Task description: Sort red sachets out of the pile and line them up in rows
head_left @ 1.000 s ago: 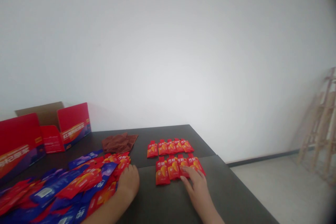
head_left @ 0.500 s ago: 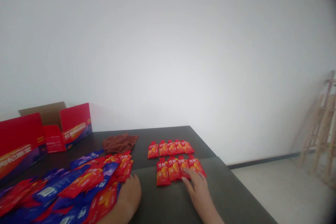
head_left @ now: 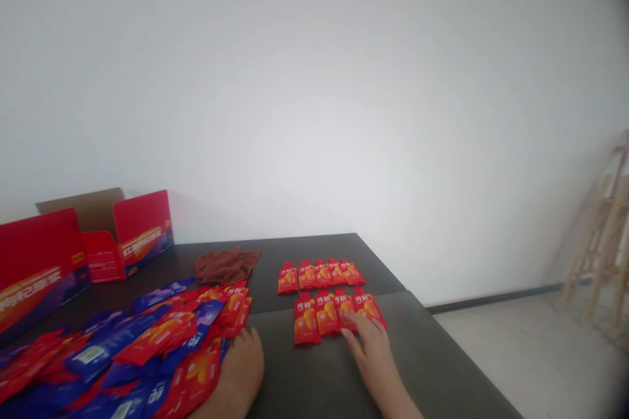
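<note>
My right hand (head_left: pixel 372 348) lies with its thumb spread from the fingers, fingertips touching the right end of a front row of red packets (head_left: pixel 307 323). A second row of red packets (head_left: pixel 307 275) lies flat just behind, labels up and slightly overlapping. At the right edge of a loose heap of red and blue packets (head_left: pixel 147 347) rests my left hand (head_left: pixel 242 366). Its fingers are curled together, and their tips are hidden, so what they hold, if anything, does not show.
Two red and purple cardboard boxes, the nearer one (head_left: pixel 37 262) and the farther one (head_left: pixel 147 236), stand at the left. A crumpled brown cloth (head_left: pixel 228 264) lies behind the heap. The dark table (head_left: pixel 304 373) ends at the right. A wooden frame (head_left: pixel 602 249) leans by the wall.
Both hands keep nearly the same places. The whole view has shifted very slightly, and the packets lie as before.
</note>
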Demonstrator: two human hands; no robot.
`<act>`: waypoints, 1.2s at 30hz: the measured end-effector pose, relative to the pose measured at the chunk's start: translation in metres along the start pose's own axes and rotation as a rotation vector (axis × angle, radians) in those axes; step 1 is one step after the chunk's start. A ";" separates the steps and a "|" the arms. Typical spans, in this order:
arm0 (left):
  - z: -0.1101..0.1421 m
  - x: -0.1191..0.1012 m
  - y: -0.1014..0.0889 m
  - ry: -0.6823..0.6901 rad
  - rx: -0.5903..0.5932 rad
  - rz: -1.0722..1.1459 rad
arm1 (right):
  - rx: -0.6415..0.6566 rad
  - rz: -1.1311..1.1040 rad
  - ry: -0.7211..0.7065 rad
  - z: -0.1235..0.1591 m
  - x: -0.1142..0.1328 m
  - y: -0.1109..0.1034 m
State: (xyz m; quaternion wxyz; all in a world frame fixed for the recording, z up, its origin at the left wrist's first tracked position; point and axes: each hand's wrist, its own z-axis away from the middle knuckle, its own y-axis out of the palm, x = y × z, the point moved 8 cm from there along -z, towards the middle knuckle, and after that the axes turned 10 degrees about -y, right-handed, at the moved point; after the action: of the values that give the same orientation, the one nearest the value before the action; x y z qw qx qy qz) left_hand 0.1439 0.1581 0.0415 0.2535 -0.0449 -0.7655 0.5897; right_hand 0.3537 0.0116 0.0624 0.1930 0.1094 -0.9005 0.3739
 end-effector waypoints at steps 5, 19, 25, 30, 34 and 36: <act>-0.008 0.013 -0.010 -0.016 0.003 0.009 | -0.029 0.025 -0.002 0.000 -0.006 -0.003; -0.007 0.008 -0.009 0.050 0.017 0.069 | -0.137 0.046 0.127 -0.004 -0.041 -0.022; 0.001 -0.007 -0.009 0.040 0.004 0.073 | -0.106 0.045 0.133 -0.003 -0.043 -0.015; -0.007 0.009 -0.015 -0.012 -0.004 0.065 | -0.091 0.038 0.133 -0.002 -0.043 -0.013; -0.004 0.013 -0.007 -0.041 0.011 0.020 | -0.082 0.031 0.126 -0.003 -0.039 -0.012; 0.005 0.003 -0.002 0.008 0.018 0.021 | -0.072 0.022 0.125 -0.003 -0.037 -0.011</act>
State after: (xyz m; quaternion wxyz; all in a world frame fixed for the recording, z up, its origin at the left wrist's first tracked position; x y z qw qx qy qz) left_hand 0.1394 0.1548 0.0432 0.2507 -0.0533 -0.7586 0.5991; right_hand 0.3917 0.0079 0.0561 0.2483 0.0689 -0.9007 0.3496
